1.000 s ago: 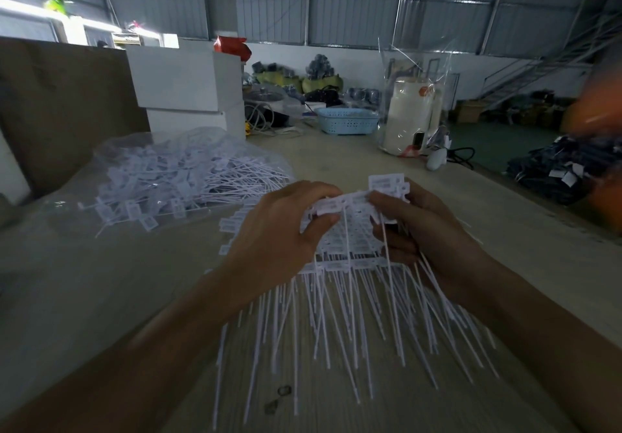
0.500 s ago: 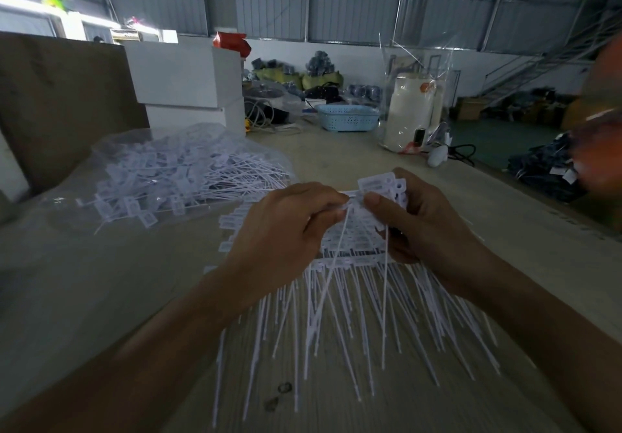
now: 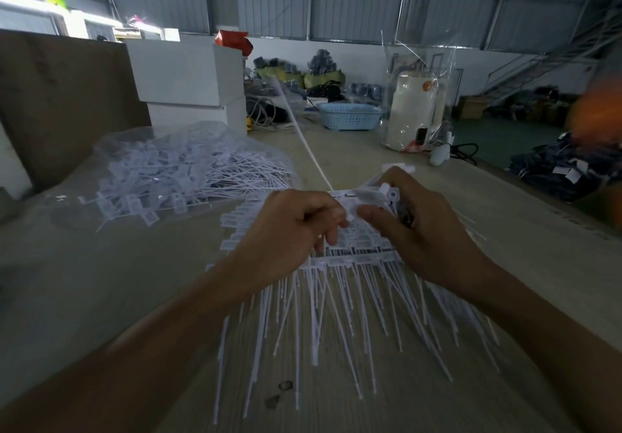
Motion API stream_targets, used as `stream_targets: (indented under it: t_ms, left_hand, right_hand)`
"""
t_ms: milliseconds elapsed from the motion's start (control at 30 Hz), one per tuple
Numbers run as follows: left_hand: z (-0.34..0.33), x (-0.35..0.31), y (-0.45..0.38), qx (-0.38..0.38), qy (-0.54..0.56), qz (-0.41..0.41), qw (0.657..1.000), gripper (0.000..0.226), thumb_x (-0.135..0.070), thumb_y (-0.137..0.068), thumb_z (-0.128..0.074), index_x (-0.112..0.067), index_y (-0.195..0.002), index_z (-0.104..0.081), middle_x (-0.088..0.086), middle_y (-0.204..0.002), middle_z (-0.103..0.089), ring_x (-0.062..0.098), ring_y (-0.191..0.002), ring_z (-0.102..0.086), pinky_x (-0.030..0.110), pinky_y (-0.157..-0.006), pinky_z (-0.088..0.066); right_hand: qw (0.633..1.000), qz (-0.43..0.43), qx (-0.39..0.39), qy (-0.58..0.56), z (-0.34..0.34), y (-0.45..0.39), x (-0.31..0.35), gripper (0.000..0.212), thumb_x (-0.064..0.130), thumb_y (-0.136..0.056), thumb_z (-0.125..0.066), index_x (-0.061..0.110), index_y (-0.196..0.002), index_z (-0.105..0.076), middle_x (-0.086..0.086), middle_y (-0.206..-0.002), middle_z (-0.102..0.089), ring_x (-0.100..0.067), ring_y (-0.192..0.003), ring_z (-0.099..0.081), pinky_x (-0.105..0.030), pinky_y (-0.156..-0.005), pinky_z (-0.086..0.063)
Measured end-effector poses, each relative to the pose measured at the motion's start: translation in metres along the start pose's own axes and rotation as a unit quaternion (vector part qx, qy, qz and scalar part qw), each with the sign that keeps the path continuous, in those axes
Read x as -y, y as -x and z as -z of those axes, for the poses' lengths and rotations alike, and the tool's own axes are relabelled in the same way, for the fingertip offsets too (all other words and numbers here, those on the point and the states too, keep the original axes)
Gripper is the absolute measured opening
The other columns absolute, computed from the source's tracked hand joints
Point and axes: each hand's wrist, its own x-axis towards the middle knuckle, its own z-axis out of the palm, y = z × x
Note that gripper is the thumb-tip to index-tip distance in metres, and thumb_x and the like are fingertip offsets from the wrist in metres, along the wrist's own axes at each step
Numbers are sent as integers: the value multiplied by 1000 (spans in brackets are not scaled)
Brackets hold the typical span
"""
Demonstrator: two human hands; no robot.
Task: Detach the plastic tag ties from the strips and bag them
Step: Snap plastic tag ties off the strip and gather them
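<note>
Nearest the camera, two bare forearms reach forward over the wooden table (image 3: 437,399), where long white tails of the tag ties fan out toward the viewer from under the hands. The strips (image 3: 356,257), a layered stack of white plastic tag ties still joined at their label heads, lie on the table between and beneath both hands. The left hand (image 3: 289,227) has its fingers curled, its grip narrow, thumb and forefinger pinching the head of one tag tie (image 3: 304,136) whose thin tail sticks up and away toward the far end of the table. The right hand (image 3: 420,227) grips the upper edge of the stack, its thumb just beside the left fingertips and its other fingers wrapped round the far side; a few label heads show above its knuckles. To the left, a little farther off, a clear plastic bag (image 3: 188,176) lies on the table, holding a heap of loose tag ties. Beyond it stand stacked white boxes (image 3: 188,82) against a brown board. At the far end of the table sit a light blue basket (image 3: 350,116) and a white cylindrical object wrapped in clear plastic (image 3: 415,109). Dark bundles lie on the green floor at the right.
</note>
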Motion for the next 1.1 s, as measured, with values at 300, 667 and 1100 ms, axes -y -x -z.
stream_targets:
  t_ms: [300,667,1100]
  left_hand:
    - [1,-2,-1,39,72,-8,997,18,-13,-96,-61,-19,-87,-75,0,-70,-71,17,-56,-65,19,-57,-48]
    - [-11,-17,6,75,79,-37,993,13,-20,-93,-67,-29,-102,-72,-15,-83,-73,5,-77,-71,33,-71,-60]
    - [-14,-8,5,69,104,-33,992,10,-22,-94,-66,-27,-102,-70,-7,-84,-74,9,-77,-72,25,-70,-57]
  right_hand:
    - [972,-135,-12,-193,0,-5,-1,19,23,-96,-61,5,-93,-55,5,-60,-55,0,-44,-49,-9,-43,-36]
    - [856,-273,-151,-413,40,-14,-35,24,34,-98,-58,11,-105,-57,2,-63,-42,-9,-48,-32,-21,-43,-28]
    - [889,-208,-32,-407,30,-10,-24,50,-7,-83,-64,20,-125,-62,2,-91,-72,-9,-52,-44,-19,-45,-41]
